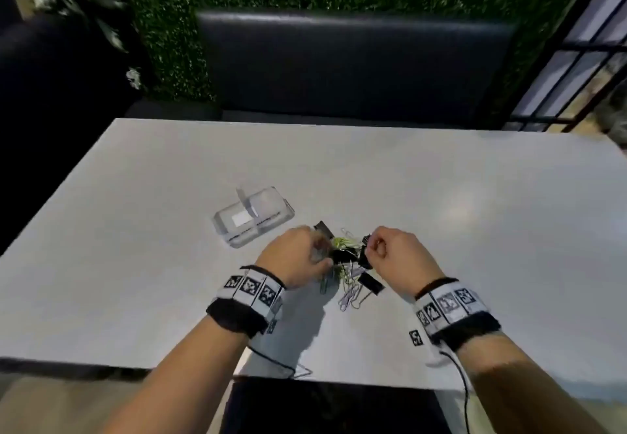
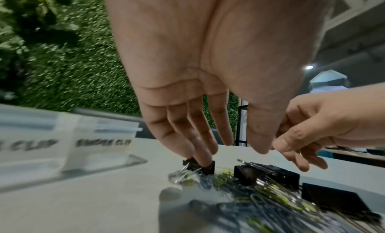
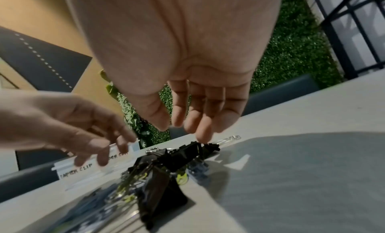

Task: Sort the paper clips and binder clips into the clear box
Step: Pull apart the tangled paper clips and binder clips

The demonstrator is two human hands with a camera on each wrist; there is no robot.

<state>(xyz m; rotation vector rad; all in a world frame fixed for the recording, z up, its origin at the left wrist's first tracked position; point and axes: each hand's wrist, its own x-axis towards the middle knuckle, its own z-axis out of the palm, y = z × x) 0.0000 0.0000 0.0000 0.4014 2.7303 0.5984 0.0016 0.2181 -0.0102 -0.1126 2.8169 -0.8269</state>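
A tangled pile [image 1: 346, 264] of black binder clips and silver, yellow and blue paper clips lies on the white table [image 1: 475, 213], between my hands. The clear box [image 1: 237, 240] stands just behind and left of it, with two compartments labelled for paper clips and binder clips [image 2: 100, 142] [image 3: 83, 169]. My left hand [image 1: 322, 257] [image 2: 233, 154] reaches down with straight fingers, and a fingertip touches a small black binder clip [image 2: 200, 166]. My right hand [image 1: 373, 247] [image 3: 179, 129] hangs over the pile's right side with a fingertip on a black binder clip [image 3: 200, 147]. Neither hand holds anything.
A dark padded bench [image 1: 339, 67] and a green hedge wall stand beyond the table's far edge. A black object [image 1: 332, 410] sits below the near edge. Thin wrist cables [image 1: 458, 372] trail over the front of the table. A large binder clip [image 1: 371, 282] lies nearest me.
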